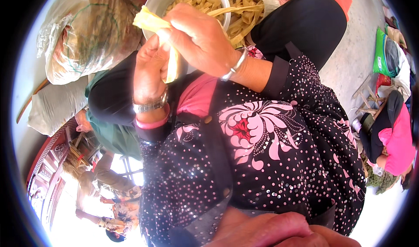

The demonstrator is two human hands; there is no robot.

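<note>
A pale yellow flat strip [150, 21], soft and folded, runs between my two hands; its lower end [173, 68] hangs below the fingers. My left hand [148, 66], with a watch at the wrist, pinches it from below. Just above and to the right, my right hand [198, 35], wearing a silver bangle, closes on the same strip. Part of the strip is hidden by the fingers. Beyond my hands stands a white bucket [151, 3] with many short yellow pieces [190, 0] in it. Longer loose strips [244, 22] lie right beside the bucket.
A large clear plastic bag [89, 33], filled, stands at the left above a white sack [59, 103]. My bent knee [305, 24] rises right of the strips. On the far right sits a person in pink [399, 138] near a wooden stool [369, 98]. Other people are at the lower left.
</note>
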